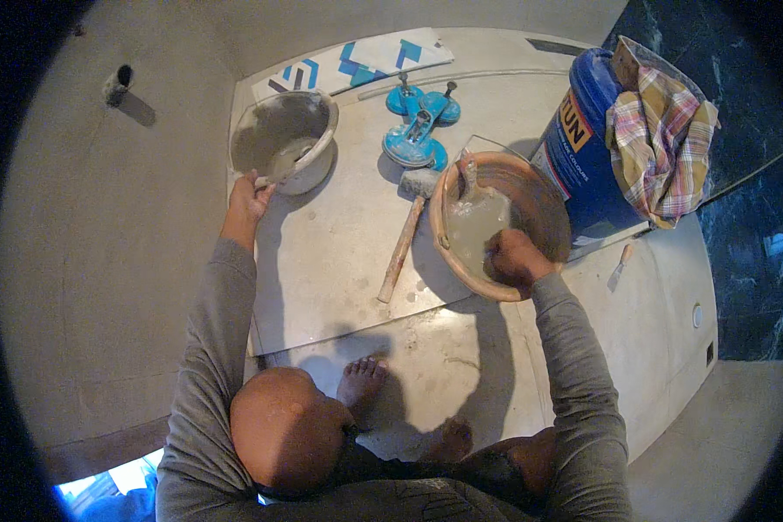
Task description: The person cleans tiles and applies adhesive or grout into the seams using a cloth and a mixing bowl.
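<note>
My left hand (250, 198) grips the near rim of a grey tub (329, 143) with grey residue inside, its fingers closed over the edge. Down inside an orange-brown bucket (548, 196), my right hand (515, 257) is closed just over cloudy grey water (478, 222). Whatever its fingers hold is hidden. A wet, smeared piece (470, 170) stands against the bucket's far left wall; its kind is unclear. Left of the bucket lies a mallet (400, 252) with a wooden handle and a grey head.
Beyond the mallet sits a blue suction-cup lifter (416, 130). A blue lidded paint bucket (574, 130) stands at right, with a plaid cloth (661, 139) draped over it. A small trowel-like tool (621, 265) lies near it. A pipe stub (118, 85) juts from the left wall.
</note>
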`<act>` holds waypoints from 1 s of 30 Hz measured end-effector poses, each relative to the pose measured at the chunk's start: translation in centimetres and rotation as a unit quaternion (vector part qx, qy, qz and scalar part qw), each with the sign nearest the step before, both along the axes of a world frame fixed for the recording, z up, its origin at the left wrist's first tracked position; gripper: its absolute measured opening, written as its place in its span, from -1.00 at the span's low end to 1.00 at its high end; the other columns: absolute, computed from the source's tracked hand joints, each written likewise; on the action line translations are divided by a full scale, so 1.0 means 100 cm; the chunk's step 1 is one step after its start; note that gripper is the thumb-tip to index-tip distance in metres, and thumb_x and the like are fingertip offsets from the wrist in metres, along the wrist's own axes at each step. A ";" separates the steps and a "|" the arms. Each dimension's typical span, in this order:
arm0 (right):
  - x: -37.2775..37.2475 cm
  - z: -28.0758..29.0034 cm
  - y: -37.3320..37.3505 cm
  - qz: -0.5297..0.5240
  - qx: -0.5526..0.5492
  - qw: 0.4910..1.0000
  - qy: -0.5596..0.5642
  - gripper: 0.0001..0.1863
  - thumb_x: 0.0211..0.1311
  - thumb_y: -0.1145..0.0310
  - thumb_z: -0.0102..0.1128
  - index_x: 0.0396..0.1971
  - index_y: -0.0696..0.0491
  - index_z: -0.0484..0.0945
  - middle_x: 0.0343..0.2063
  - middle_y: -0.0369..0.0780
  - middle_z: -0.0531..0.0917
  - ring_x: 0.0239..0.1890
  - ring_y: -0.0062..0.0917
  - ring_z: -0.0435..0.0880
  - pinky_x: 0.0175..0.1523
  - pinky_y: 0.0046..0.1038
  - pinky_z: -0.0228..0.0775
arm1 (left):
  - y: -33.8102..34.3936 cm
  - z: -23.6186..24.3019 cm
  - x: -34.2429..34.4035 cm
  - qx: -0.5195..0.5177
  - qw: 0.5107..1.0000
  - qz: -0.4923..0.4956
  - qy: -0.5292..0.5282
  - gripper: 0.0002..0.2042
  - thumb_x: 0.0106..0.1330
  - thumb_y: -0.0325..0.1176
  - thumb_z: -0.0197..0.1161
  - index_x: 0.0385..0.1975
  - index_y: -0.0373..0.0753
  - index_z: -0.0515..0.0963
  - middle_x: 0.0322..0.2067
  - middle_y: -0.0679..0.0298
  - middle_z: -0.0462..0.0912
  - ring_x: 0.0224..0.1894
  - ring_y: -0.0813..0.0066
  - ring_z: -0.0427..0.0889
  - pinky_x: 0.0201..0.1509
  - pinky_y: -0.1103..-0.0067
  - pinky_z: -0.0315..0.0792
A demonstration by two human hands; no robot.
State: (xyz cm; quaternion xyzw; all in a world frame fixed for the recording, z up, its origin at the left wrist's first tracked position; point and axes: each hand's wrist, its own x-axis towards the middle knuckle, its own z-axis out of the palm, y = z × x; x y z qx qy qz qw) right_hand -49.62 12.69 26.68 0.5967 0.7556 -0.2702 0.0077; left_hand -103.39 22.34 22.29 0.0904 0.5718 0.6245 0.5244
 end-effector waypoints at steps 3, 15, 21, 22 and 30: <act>0.012 0.009 -0.001 -0.022 0.008 1.000 0.020 -0.81 -0.10 0.41 0.21 -0.44 0.16 0.64 -0.40 0.05 0.63 -0.25 -0.08 0.63 -0.11 -0.21 0.44 | -0.005 -0.022 -0.014 0.025 0.995 0.018 0.100 -0.68 0.31 -0.23 0.07 -0.04 -0.29 0.38 -0.06 0.04 0.45 -0.20 0.19 0.52 -0.25 0.38 0.55; 0.032 0.014 0.003 -0.040 0.174 0.983 0.037 -0.88 0.07 0.43 0.16 -0.47 0.19 0.57 -0.45 0.03 0.60 -0.32 -0.06 0.59 -0.19 -0.21 0.38 | 0.029 0.089 0.278 0.264 0.711 -0.397 0.517 -0.47 0.20 -0.05 0.24 -0.02 -0.41 0.47 -0.07 0.03 0.57 0.01 0.30 0.53 0.12 0.50 0.34; 0.020 0.002 -0.007 0.008 0.113 0.994 0.002 -0.89 -0.03 0.46 0.15 -0.49 0.18 0.56 -0.44 0.02 0.61 -0.30 -0.06 0.59 -0.20 -0.20 0.40 | 0.036 0.098 0.343 0.187 0.565 -0.453 0.663 -0.58 0.08 -0.12 0.28 -0.20 -0.36 0.57 -0.28 0.01 0.64 -0.22 0.17 0.63 -0.10 0.39 0.46; 0.020 0.000 -0.008 0.003 0.091 0.996 -0.018 -0.89 -0.04 0.46 0.15 -0.49 0.18 0.57 -0.44 0.02 0.61 -0.30 -0.06 0.59 -0.19 -0.20 0.40 | 0.034 0.102 0.342 0.193 0.594 -0.440 0.646 -0.60 0.05 -0.16 0.28 -0.23 -0.35 0.58 -0.28 -0.01 0.64 -0.20 0.13 0.64 -0.10 0.37 0.47; -0.003 0.002 -0.013 0.037 0.079 0.995 -0.054 -0.80 -0.13 0.45 0.17 -0.42 0.16 0.59 -0.39 0.06 0.61 -0.25 -0.06 0.61 -0.15 -0.19 0.43 | -0.016 0.160 0.391 0.246 0.773 -0.473 0.344 -0.75 0.13 -0.22 0.26 -0.42 -0.33 0.56 -0.55 0.20 0.60 -0.51 0.44 0.56 -0.41 0.54 0.44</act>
